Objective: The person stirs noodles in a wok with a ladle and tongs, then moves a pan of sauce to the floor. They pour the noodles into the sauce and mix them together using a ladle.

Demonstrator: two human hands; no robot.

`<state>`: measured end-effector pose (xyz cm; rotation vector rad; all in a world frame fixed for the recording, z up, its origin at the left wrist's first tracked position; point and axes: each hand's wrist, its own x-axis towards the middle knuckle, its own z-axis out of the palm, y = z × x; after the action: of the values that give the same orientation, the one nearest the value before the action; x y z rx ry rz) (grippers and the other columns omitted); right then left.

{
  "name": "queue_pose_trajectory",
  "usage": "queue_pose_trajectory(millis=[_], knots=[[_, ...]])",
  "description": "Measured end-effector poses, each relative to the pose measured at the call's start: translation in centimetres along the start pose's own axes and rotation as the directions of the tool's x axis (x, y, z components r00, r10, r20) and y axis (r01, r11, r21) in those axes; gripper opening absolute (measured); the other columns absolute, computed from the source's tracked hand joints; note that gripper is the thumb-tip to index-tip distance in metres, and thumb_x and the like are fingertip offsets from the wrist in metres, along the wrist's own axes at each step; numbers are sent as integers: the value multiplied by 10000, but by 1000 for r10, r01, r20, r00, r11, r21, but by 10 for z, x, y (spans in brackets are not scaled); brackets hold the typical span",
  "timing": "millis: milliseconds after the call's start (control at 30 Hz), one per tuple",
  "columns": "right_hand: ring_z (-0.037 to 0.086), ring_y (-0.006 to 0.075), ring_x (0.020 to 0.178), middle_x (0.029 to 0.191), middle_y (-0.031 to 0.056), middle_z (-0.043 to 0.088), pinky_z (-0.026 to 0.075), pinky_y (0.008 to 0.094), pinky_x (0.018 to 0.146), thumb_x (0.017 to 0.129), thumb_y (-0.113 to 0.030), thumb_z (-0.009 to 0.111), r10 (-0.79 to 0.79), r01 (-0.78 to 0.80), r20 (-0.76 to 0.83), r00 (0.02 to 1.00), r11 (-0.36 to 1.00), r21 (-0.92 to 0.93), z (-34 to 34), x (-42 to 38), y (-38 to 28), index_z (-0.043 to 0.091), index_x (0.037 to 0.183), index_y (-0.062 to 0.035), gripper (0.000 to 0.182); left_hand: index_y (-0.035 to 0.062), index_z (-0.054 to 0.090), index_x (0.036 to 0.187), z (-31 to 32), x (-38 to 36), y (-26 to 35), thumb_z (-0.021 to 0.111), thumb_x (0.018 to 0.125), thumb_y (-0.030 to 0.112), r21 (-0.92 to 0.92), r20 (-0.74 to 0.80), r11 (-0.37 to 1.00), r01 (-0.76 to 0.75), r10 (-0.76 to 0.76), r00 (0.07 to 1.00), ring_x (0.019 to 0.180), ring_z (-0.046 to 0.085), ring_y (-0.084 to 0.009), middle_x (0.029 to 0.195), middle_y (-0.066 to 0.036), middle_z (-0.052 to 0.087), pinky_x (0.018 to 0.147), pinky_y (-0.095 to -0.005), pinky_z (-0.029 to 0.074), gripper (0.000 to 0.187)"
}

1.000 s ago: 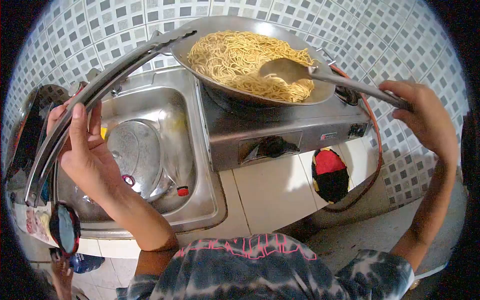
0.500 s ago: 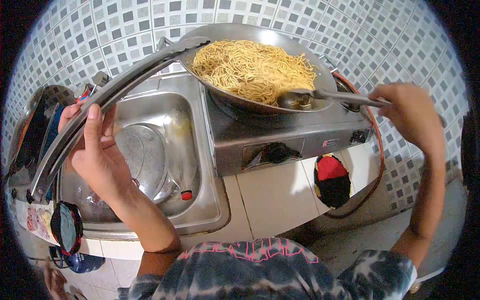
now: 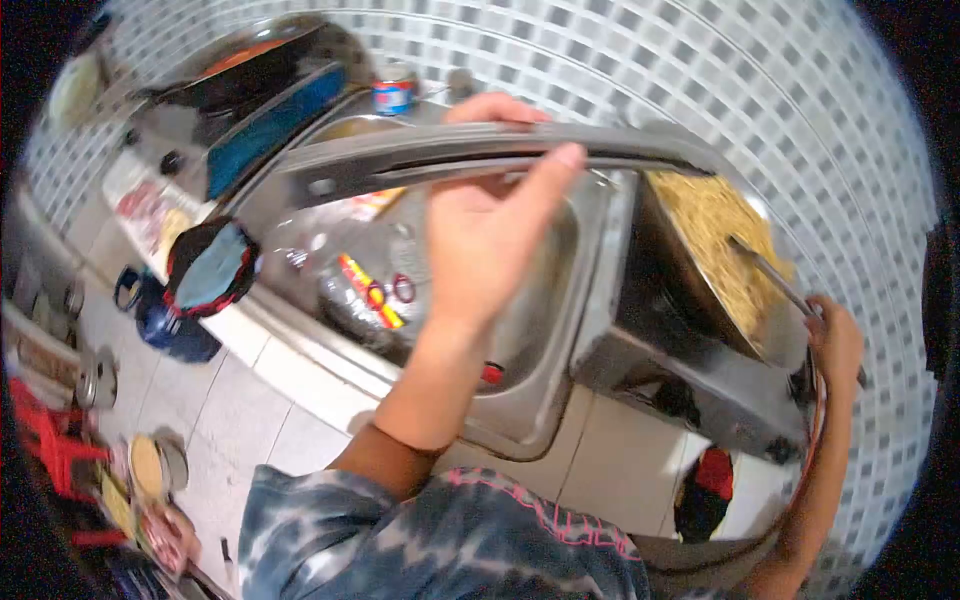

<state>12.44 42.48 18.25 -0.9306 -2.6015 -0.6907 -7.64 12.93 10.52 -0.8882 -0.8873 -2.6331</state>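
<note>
My left hand [image 3: 475, 240] grips long metal tongs [image 3: 640, 145], raised above the sink. Their far end points right, towards the wok, and looks smeared by motion. My right hand [image 3: 838, 345] is closed around the handle of a ladle [image 3: 778, 278], whose head rests among the yellow noodles [image 3: 712, 220]. A wide metal wok [image 3: 690, 255] holds the noodles on top of a steel gas stove [image 3: 690, 370]. The left part of the wok's rim passes behind the tongs.
Left of the stove is a steel sink [image 3: 545, 385] with plastic packaging [image 3: 355, 300] and a red-capped bottle [image 3: 492, 373]. Pot holders [image 3: 212, 265] lie along the counter edge. A second stove [image 3: 270, 135] stands far left. Another person's hand [image 3: 172, 538] shows at lower left.
My view has swung left, bringing more of the left counter and floor into sight. The tongs have turned from slanting to nearly level. The ladle is still in the noodles.
</note>
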Motion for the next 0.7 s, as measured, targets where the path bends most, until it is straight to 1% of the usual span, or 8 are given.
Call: queue_pose_trajectory(millis=[67,200,267,467,500,567,600,700], knots=[[542,294,794,808,136,576,416,364,649,684,-137,589,-9,10,-56,998,1000,24,-3,1,7,562,935,-157,253,41,418,954,1,1,2,591,708,-37,-51,-3,998,27,-27,1000,768,480,-72,866,-25,471,677,-190,404,311],[540,276,747,778,123,566,409,352,633,678,-120,589,78,-81,72,994,996,32,-36,2,19,560,915,-144,240,42,442,957,-3,4,-5,609,686,-13,4,-35,1000,-8,8,999,809,512,-130,892,-71,506,701,-260,460,323],[529,271,683,731,113,550,402,351,614,690,-128,585,80,-79,24,997,996,-34,-40,-2,47,553,903,-128,215,42,438,945,-2,4,-3,609,691,-25,24,-57,1000,-3,4,998,780,495,-96,860,-43,494,676,-214,424,314],[559,284,788,876,165,571,419,341,693,760,-237,540,50,-48,-50,997,997,54,-53,-10,88,561,968,-69,269,39,460,934,11,-8,-1,618,683,-22,135,-25,991,17,-14,1000,790,509,-120,838,-55,520,719,-227,425,303],[555,291,822,907,154,570,418,352,719,761,-267,535,182,-181,29,983,982,-49,-62,-11,70,570,961,-66,286,37,460,938,14,-12,0,613,685,-27,144,-15,989,17,-15,1000,800,515,-134,849,-63,521,739,-241,431,303],[549,301,826,900,146,575,424,369,715,761,-300,518,144,-149,-50,988,981,-123,-42,-11,91,587,925,-85,279,32,457,946,19,-19,7,599,693,-35,102,47,994,30,-35,998,842,512,-158,873,-77,513,767,-280,440,298],[539,303,847,901,166,567,414,359,730,777,-294,505,205,-192,74,976,969,-153,-44,-8,84,580,931,-69,282,30,455,945,18,-20,9,593,696,-37,119,55,992,43,-50,997,858,506,-162,890,-82,506,773,-291,442,293],[556,302,799,848,139,585,431,389,690,750,-272,523,321,-294,93,943,929,-224,-30,-10,70,605,877,-90,237,29,451,948,17,-26,14,587,698,-40,143,73,989,26,-36,997,871,490,-159,933,-89,488,760,-279,433,293]])
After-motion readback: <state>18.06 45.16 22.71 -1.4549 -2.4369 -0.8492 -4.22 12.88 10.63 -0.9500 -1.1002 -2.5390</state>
